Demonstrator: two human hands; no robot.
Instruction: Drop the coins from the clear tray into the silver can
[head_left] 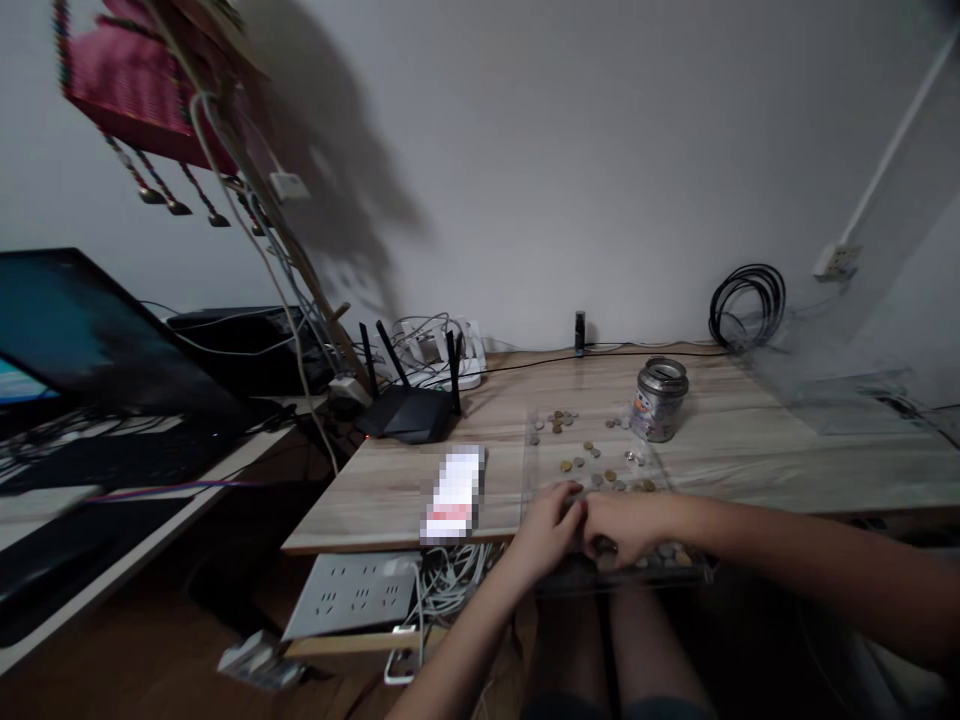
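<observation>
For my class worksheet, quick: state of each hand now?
Left hand: partly bent; any hold can't be told.
Right hand: curled near coins; grip can't be told.

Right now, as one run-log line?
left hand: beside right hand, grip unclear | right hand: over small round metal coins, grip unclear | printed cylindrical silver-topped tin: upright, beyond right hand

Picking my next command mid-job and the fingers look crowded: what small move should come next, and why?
I'd probably ease the left hand slightly away from the right hand. The two crowd together over the near edge of the clear tray, partly covering the coins there, and I can't tell what the fingers hold; a gap might show it.
</observation>
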